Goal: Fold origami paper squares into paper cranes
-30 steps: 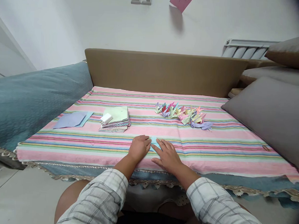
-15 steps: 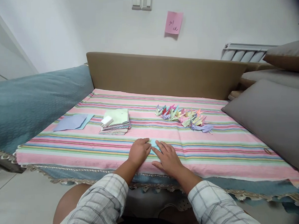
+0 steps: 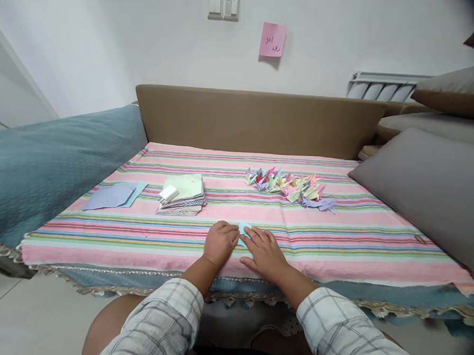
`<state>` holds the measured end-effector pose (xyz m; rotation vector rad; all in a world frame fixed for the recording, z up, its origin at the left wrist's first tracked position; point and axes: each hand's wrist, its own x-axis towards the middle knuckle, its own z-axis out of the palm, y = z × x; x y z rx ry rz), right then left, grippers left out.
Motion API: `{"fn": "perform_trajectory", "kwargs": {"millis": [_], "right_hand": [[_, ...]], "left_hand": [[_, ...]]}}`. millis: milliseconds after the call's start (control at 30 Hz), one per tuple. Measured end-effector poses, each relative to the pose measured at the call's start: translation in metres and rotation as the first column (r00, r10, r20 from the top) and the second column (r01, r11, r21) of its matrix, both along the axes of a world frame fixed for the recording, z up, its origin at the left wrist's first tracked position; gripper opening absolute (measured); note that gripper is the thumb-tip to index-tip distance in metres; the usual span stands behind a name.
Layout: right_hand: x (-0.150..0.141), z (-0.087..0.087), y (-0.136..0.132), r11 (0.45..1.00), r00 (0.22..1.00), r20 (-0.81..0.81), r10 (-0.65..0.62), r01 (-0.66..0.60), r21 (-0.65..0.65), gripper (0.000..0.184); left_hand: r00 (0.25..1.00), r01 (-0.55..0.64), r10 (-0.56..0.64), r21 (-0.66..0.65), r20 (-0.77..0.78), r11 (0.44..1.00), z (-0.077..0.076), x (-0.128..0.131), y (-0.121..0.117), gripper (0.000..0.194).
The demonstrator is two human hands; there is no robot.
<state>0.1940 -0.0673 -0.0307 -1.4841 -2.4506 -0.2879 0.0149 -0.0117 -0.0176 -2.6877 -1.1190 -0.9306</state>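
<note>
A small piece of light blue folded paper (image 3: 244,228) lies on the striped cloth between my hands, partly covered by fingers. My left hand (image 3: 221,243) has its fingers curled at the paper's left edge, pinching it. Flat over the right part of the paper rests my right hand (image 3: 265,253), fingers spread and thumb out to the side. Beyond the hands, to the right, sits a cluster of folded paper cranes (image 3: 288,186) in many colours. A stack of square paper sheets (image 3: 184,188) stands to the left, with a small white block (image 3: 168,193) on top.
Farther left lie a purple sheet (image 3: 111,196) and a blue sheet (image 3: 136,193), overlapping. The striped cloth (image 3: 98,249) covers a sofa seat. Grey cushions (image 3: 427,187) flank it on the right, a blue-covered armrest (image 3: 63,152) on the left, a brown backrest (image 3: 256,120) behind.
The camera view has shifted slightly, so the wall and backrest sit a little lower. My hands stay on the blue paper, with only tiny finger movement.
</note>
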Motion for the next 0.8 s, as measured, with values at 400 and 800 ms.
{"fn": "perform_trajectory", "kwargs": {"millis": [400,800], "right_hand": [[0.002,-0.001,0.000,1.000,1.000,-0.029,-0.008,0.008,-0.016,0.060],[0.001,-0.001,-0.001,1.000,0.999,-0.033,-0.004,0.003,-0.013,0.060]], "left_hand": [[0.991,-0.116,0.111,-0.065,-0.081,0.991,0.007,0.001,-0.004,0.016],[0.984,-0.133,0.126,-0.052,-0.130,0.990,0.010,0.001,-0.009,0.017]]}}
